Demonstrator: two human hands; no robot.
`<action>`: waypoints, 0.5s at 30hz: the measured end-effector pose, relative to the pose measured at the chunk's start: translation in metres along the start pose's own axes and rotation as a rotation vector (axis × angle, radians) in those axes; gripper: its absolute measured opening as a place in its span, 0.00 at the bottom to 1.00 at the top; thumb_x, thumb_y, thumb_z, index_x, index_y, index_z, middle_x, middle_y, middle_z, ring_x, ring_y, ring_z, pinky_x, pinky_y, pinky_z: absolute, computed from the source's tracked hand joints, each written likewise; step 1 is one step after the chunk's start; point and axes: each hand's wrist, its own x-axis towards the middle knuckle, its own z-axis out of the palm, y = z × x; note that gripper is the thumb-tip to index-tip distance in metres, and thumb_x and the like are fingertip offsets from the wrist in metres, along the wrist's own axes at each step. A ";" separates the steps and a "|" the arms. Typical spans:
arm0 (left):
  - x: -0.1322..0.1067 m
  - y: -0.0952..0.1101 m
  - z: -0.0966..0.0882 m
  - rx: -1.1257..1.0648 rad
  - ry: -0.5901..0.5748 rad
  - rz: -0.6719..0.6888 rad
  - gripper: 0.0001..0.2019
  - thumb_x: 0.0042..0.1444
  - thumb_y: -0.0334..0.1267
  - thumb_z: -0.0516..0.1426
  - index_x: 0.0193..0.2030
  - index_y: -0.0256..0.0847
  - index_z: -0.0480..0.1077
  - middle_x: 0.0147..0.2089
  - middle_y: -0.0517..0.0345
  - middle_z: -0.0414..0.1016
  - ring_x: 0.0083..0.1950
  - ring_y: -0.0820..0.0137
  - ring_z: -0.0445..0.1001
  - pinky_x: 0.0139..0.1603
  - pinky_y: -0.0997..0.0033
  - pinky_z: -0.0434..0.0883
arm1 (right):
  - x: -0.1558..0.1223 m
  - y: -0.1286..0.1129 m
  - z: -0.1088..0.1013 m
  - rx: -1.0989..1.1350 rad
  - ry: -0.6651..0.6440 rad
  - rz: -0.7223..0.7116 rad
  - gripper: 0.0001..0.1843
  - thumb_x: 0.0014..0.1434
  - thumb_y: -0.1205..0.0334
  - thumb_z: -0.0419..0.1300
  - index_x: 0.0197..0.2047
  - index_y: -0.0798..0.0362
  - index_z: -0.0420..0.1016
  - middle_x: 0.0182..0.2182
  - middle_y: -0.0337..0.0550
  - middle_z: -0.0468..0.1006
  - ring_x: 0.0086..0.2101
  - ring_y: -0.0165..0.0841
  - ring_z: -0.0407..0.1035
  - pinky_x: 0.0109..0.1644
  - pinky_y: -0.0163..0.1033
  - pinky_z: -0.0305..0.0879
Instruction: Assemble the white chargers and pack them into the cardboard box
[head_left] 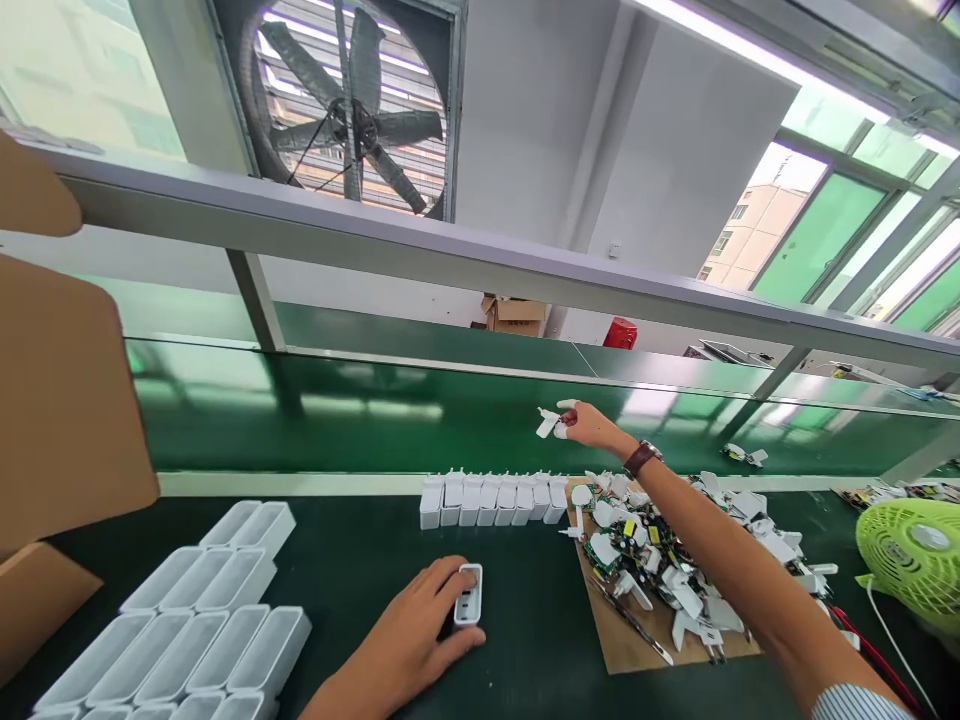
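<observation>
My left hand (420,625) rests on the dark green table, its thumb and fingers around a small white plastic case (469,600) that stands with its open end up. My right hand (589,424) reaches out over the green conveyor belt (480,425). White covers sit on its fingertips, which pinch a small white plastic part (548,422) with a flat tab. Just beyond my left hand stands a row of closed white cases (487,500). Below my right forearm, white parts and circuit boards (652,550) lie heaped on a cardboard sheet (626,650).
Open white cases (180,640) stand in rows at the left, near a cardboard box (67,390). Tweezers (634,620) lie on the cardboard sheet. A green fan (911,560) stands at the right. Another white part (744,455) sits on the belt. A metal rail (480,250) crosses above.
</observation>
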 end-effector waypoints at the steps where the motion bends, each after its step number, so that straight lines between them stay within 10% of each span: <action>1: 0.000 0.003 -0.004 -0.015 0.022 -0.009 0.20 0.62 0.46 0.63 0.59 0.50 0.71 0.62 0.49 0.76 0.57 0.53 0.79 0.53 0.57 0.80 | -0.016 -0.003 0.000 0.038 -0.018 -0.055 0.23 0.61 0.65 0.65 0.59 0.61 0.73 0.46 0.48 0.81 0.43 0.36 0.76 0.47 0.38 0.73; 10: 0.005 0.007 -0.009 -0.089 0.062 -0.112 0.34 0.61 0.47 0.63 0.71 0.44 0.58 0.68 0.44 0.71 0.65 0.53 0.74 0.65 0.53 0.74 | -0.149 -0.019 0.101 0.005 -0.273 -0.828 0.38 0.48 0.77 0.60 0.63 0.51 0.72 0.55 0.50 0.79 0.52 0.43 0.75 0.55 0.46 0.74; 15: 0.005 0.016 -0.003 -0.145 0.014 -0.161 0.37 0.59 0.49 0.65 0.72 0.46 0.59 0.68 0.46 0.71 0.66 0.54 0.73 0.66 0.53 0.72 | -0.150 -0.010 0.130 -0.066 0.029 -0.672 0.29 0.57 0.78 0.55 0.62 0.56 0.72 0.59 0.57 0.76 0.58 0.45 0.71 0.62 0.54 0.69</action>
